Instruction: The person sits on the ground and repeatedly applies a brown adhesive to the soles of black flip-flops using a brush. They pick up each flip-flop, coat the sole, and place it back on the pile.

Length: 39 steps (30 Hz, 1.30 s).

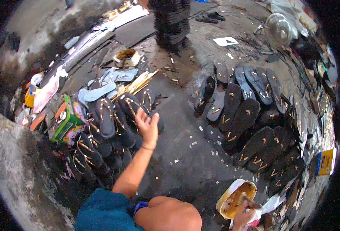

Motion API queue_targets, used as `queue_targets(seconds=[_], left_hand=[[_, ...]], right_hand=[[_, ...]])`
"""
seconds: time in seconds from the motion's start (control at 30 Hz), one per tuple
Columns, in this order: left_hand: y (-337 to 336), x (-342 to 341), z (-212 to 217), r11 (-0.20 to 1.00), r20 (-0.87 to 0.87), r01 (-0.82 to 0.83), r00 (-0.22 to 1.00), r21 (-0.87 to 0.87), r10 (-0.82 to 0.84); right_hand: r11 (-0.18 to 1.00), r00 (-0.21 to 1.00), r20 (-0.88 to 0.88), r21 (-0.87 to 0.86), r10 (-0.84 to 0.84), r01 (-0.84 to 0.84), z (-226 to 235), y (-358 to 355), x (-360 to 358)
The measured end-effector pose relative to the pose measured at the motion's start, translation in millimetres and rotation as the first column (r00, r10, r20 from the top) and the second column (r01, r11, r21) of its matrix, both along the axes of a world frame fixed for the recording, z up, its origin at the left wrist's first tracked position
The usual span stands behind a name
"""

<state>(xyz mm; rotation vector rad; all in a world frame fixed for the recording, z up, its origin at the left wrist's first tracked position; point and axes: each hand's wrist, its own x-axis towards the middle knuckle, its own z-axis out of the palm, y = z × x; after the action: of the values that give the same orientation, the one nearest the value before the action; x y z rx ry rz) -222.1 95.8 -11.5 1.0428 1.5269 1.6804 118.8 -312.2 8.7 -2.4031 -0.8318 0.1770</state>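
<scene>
My left hand point(148, 127) reaches out over the right edge of a cluster of dark sandals point(107, 117) with gold-coloured straps. Its fingers are spread and nothing shows in them; whether it touches the nearest sandal I cannot tell. At the lower right, my right hand point(242, 218) is closed around a brush point(247, 201). The brush is held over a white tub point(222, 200) coated inside with a yellow-brown, glue-like substance. The brush tip is hard to make out against the tub's inside.
Several dark soles point(244, 119) with small gold-coloured pieces lie in rows at right. A bundle of thin sticks point(135, 85), blue-grey soles point(100, 92), a green box point(73, 121) and another glue-stained tub point(127, 58) are at left. A dark stack point(172, 23) stands at the back; a yellow-blue box point(325, 162) is far right.
</scene>
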Motion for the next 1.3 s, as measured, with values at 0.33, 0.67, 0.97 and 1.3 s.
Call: queue_targets(seconds=[0.33,0.67,0.97,1.3], left_hand=[[-81,-34,50,0.926,-0.085,0.331,0.933,-0.180,-0.350],[-161,23,95,0.481,-0.637,0.787,0.150,-0.385,-0.756],[-133,-40,120,0.637,-0.328,0.552,0.560,-0.538,-0.761],[-168,88,-9,0.159,-0.572,0.745,-0.338,-0.648,-0.747]], right_hand=[[0.879,0.981,-0.168,-0.448,0.098,-0.165,52,-64,-19],[0.904,0.994,-0.074,-0.415,0.075,-0.100,58,-54,-31],[0.936,0.996,-0.071,-0.343,0.057,-0.078,51,-46,-42],[0.821,0.964,-0.219,-0.515,0.154,-0.248,74,-34,-26]])
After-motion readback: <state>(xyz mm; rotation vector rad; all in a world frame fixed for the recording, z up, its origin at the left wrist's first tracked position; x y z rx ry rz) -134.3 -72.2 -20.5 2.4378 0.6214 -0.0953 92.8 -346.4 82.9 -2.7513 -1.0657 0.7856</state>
